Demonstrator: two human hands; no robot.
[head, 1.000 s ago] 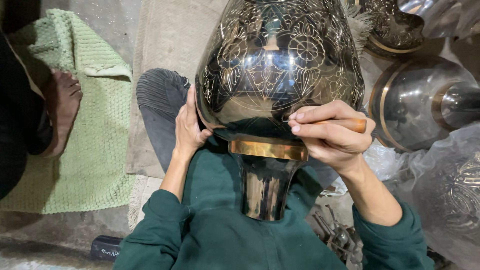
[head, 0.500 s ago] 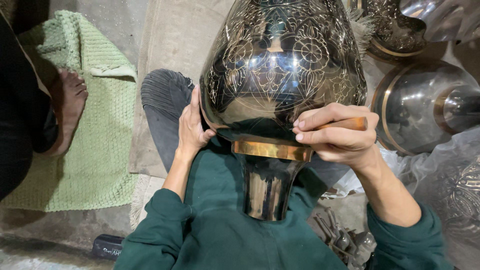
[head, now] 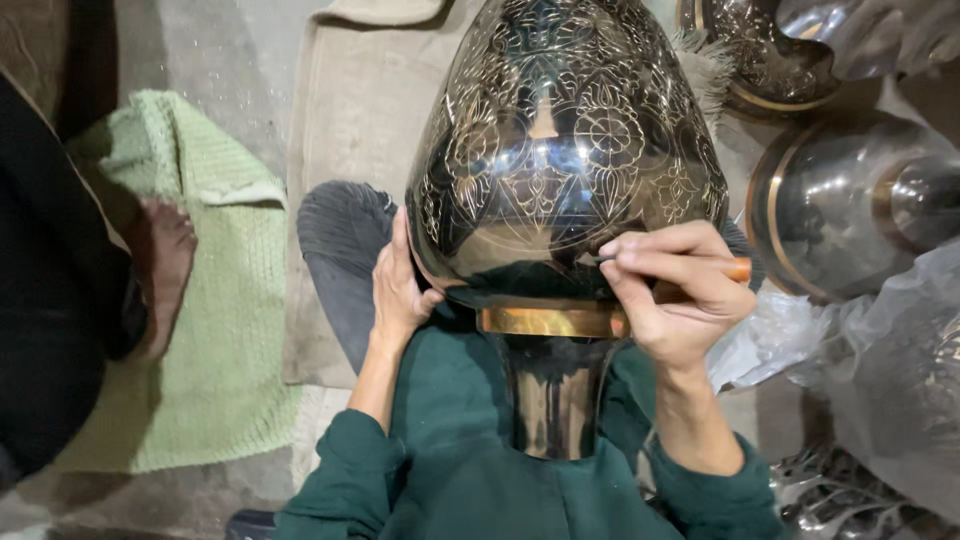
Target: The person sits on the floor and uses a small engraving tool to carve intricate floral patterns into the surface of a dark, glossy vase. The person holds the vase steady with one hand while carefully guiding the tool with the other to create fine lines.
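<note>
While left hand (head: 400,290) braces the engraved vase (head: 565,160), right hand (head: 675,295) pinches a tool (head: 735,268).

A floor-level metalcraft workshop; engraved vases (head: 570,170), plastic-wrapped vessels (head: 850,215), bare concrete floor (head: 220,50)

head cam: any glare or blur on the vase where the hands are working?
Head view: a broad pale reflection sits mid-body on the engraved dark vase, washing out some pattern; the engraving stays sharp elsewhere. The left hand and the right hand with its orange-handled tool are in focus. The frame's left edge is dark.
</note>
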